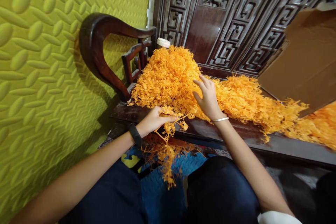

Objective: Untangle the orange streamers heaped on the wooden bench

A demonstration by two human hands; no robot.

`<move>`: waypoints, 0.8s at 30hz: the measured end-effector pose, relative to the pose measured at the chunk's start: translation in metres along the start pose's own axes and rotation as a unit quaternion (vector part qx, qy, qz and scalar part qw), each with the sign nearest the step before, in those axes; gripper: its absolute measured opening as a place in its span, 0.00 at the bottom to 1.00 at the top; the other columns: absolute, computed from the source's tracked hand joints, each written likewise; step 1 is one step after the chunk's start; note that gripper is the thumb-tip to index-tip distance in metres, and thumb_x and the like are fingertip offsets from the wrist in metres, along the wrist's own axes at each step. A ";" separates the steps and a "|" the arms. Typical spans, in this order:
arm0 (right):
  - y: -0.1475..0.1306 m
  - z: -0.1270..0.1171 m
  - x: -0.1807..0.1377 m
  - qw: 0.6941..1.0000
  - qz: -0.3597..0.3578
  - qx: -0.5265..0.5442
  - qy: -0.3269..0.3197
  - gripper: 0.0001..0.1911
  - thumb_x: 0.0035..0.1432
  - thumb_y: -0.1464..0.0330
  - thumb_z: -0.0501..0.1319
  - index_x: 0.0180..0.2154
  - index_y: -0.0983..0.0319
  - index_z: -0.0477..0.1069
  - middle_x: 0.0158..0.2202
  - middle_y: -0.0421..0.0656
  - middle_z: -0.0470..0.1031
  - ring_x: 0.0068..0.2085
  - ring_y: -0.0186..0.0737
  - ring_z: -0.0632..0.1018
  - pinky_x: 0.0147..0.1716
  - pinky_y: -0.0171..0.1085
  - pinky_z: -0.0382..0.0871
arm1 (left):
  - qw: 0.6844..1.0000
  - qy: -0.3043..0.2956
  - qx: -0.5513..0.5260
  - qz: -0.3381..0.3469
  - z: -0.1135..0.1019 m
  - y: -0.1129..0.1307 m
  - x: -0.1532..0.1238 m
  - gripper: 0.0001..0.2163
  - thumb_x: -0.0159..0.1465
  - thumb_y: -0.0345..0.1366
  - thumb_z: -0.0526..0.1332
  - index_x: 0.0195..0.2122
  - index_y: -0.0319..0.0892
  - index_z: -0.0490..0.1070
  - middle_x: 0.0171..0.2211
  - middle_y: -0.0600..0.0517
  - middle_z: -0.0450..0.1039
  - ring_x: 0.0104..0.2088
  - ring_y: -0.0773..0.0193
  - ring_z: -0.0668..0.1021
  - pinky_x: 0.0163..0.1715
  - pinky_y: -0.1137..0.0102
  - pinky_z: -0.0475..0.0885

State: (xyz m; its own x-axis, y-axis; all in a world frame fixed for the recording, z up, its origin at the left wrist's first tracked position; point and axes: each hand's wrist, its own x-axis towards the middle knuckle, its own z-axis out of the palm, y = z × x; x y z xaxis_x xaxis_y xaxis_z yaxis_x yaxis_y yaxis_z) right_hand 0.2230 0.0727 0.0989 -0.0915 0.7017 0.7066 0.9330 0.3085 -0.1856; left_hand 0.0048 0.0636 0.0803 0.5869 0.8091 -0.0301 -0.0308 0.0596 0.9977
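A large heap of orange artificial flower sprigs (168,77) lies on the dark wooden bench (204,129). My left hand (154,120), with a black band on its wrist, is closed around an orange sprig (169,136) at the front of the heap. Thin stems and frilly tufts of that sprig hang below the hand, over the bench's front edge. My right hand (208,99), wearing a silver bangle, reaches over the heap's right side. Its fingers are spread, with nothing visible between them.
More orange sprigs (244,94) trail along the bench to the right. A curved wooden armrest (97,42) rises at the left beside a yellow-green padded wall (39,77). Behind stand the carved wooden backrest (204,28), a white-lidded jar (163,42) and a cardboard sheet (301,56). Loose sprigs lie below.
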 end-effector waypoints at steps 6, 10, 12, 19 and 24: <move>-0.013 -0.015 0.001 0.985 0.008 0.163 -0.055 0.12 0.61 0.69 0.52 0.43 0.61 0.71 0.52 0.50 0.68 0.55 0.46 0.68 0.53 0.50 0.62 | 0.999 0.012 -0.020 0.021 0.003 0.003 -0.001 0.07 0.47 0.33 0.68 0.25 0.36 0.73 0.29 0.48 0.77 0.31 0.64 0.76 0.39 0.68 0.70; -0.035 -0.038 0.000 0.939 0.030 0.296 -0.172 0.17 0.63 0.60 0.50 0.38 0.62 0.73 0.39 0.46 0.76 0.42 0.40 0.76 0.43 0.42 0.69 | 0.997 0.037 -0.056 0.034 0.004 0.002 -0.001 0.09 0.48 0.35 0.68 0.28 0.36 0.74 0.31 0.48 0.77 0.33 0.63 0.76 0.40 0.67 0.69; -0.042 -0.047 -0.001 0.935 0.001 0.284 -0.212 0.15 0.59 0.59 0.56 0.38 0.63 0.73 0.38 0.46 0.76 0.41 0.40 0.76 0.43 0.40 0.68 | 0.996 0.044 -0.071 0.032 0.003 0.000 0.000 0.11 0.48 0.36 0.67 0.31 0.36 0.74 0.33 0.48 0.77 0.35 0.62 0.76 0.40 0.67 0.69; -0.039 -0.054 -0.002 0.939 -0.051 0.251 -0.230 0.11 0.55 0.62 0.62 0.36 0.63 0.71 0.37 0.45 0.75 0.39 0.38 0.75 0.40 0.37 0.68 | 0.992 0.099 -0.059 0.041 -0.004 0.001 0.001 0.11 0.48 0.39 0.66 0.19 0.38 0.68 0.21 0.54 0.69 0.25 0.69 0.71 0.33 0.71 0.66; -0.046 -0.050 -0.003 0.937 -0.033 0.247 -0.243 0.11 0.57 0.63 0.60 0.29 0.64 0.68 0.27 0.42 0.73 0.29 0.34 0.73 0.30 0.34 0.65 | 0.999 0.018 -0.022 0.037 -0.004 0.004 -0.005 0.15 0.50 0.46 0.64 0.24 0.37 0.69 0.23 0.52 0.68 0.27 0.67 0.70 0.33 0.69 0.66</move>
State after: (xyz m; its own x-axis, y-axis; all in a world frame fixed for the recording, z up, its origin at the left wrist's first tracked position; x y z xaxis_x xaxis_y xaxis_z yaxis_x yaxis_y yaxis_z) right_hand 0.1977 0.0240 0.1393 -0.4032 0.8437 0.3544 0.6561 0.5365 -0.5308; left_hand -0.0016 0.0621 0.0840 0.5519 0.8329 0.0412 -0.1091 0.0232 0.9938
